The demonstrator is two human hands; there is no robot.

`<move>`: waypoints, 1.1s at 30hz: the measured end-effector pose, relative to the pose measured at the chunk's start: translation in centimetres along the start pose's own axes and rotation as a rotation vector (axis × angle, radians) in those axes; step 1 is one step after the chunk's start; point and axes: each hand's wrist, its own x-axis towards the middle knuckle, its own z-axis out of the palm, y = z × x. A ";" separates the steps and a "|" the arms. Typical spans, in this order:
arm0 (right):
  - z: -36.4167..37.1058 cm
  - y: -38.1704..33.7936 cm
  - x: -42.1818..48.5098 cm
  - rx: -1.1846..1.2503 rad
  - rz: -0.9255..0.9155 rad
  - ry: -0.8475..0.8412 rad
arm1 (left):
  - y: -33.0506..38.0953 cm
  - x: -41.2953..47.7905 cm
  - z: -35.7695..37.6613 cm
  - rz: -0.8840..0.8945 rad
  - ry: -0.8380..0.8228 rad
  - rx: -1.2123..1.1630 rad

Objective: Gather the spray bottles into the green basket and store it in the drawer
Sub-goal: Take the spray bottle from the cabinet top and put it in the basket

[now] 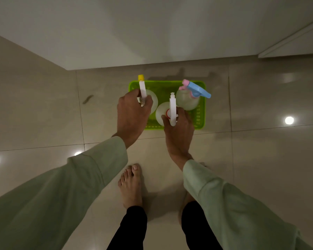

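A bright green basket (201, 112) stands on the tiled floor in front of a white cabinet. Three spray bottles are over or in it. My left hand (132, 116) grips the neck of a pale bottle with a white sprayer and yellow nozzle (142, 88) at the basket's left side. My right hand (179, 130) grips a second pale bottle with a white sprayer and red collar (172, 109) in the middle. A third bottle with a blue and pink sprayer (195, 91) stands free in the basket's right part.
White cabinet fronts (152, 33) rise just behind the basket, with a raised edge at the upper right (287, 44). My bare feet (132, 186) stand on glossy beige tiles. A dark smudge (88, 99) marks the floor at the left.
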 end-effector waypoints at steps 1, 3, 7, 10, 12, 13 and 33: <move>0.1 0.0 -0.1 0.000 0.007 -0.013 | 0.0 0.1 0.0 0.035 -0.008 0.019; 0.1 0.0 -0.2 -0.001 0.009 -0.029 | 0.0 0.3 0.1 0.087 -0.029 0.076; 0.0 0.2 -0.3 0.016 -0.041 -0.039 | 0.0 0.8 0.2 0.125 -0.045 0.155; -0.1 0.3 -0.2 0.026 -0.036 -0.040 | 0.3 0.9 0.4 0.123 -0.043 0.171; -0.1 0.2 -0.2 0.030 -0.038 -0.032 | 0.3 0.9 0.5 0.122 -0.035 0.182; -0.1 0.1 -0.2 0.035 -0.037 -0.031 | 0.3 0.9 0.6 0.119 -0.033 0.182; -9.9 -0.2 3.9 -0.167 -0.298 0.172 | 0.3 0.0 -1.0 0.117 0.070 0.144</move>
